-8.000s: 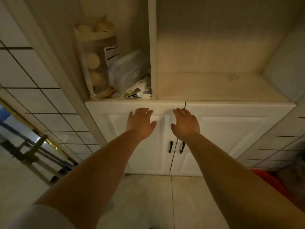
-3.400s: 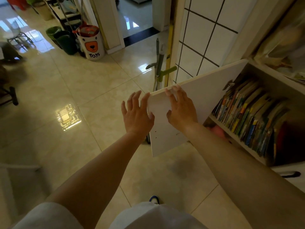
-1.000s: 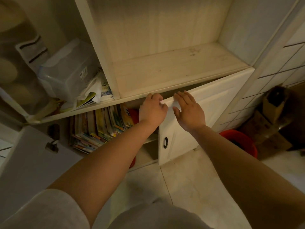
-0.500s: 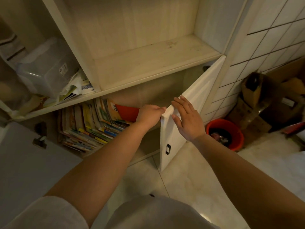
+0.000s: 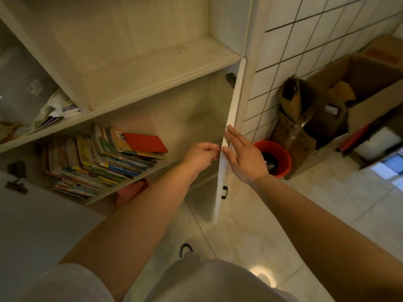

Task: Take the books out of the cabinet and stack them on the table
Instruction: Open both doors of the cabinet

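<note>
Right door (image 5: 226,136) now swung fully out edge-on, pinched by curled left hand (image 5: 201,153) and steadied by flat, straight-fingered right hand (image 5: 244,155), leaving books (image 5: 102,158) on cabinet (image 5: 152,70) lower shelf exposed, none removed yet.

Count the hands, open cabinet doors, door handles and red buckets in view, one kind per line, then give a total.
Hands: 2 (left hand, right hand)
Open doors: 2 (left door, right door)
Handles: 1 (handle)
Buckets: 1 (bucket)
Total: 6
</note>
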